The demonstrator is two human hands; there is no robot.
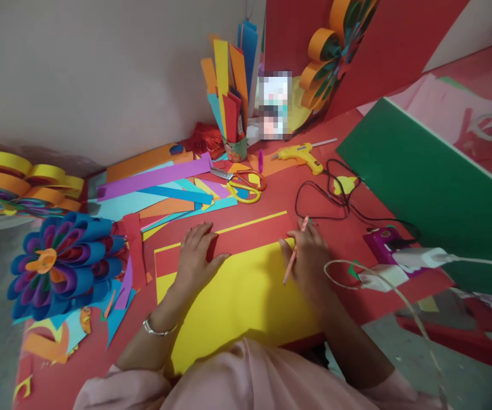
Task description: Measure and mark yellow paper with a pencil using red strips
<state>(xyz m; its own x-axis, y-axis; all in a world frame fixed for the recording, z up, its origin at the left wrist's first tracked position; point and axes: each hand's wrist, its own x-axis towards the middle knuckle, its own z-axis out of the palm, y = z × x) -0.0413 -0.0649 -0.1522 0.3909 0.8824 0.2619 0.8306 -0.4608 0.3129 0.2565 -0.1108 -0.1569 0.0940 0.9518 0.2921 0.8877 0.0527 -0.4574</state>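
A large yellow paper sheet (237, 290) lies in front of me, with a red paper strip (250, 232) across it near its far edge. A thin yellow margin shows beyond the strip. My left hand (197, 253) rests flat on the strip and sheet, fingers stretched and thumb spread out. At the strip's right end, my right hand (310, 253) touches the paper while keeping a pinkish-orange pencil (291, 263) between its fingers. The pencil slants across the hand, its lower end over the yellow sheet.
Scissors (244, 185) lie by coloured strips (156, 177). Behind are a yellow glue gun (301, 156) with a black cord and a cup (235, 149) of paper strips. Paper flowers (64, 265) stand left; a green board (425, 188) and a purple power box (385, 245) with cables, right.
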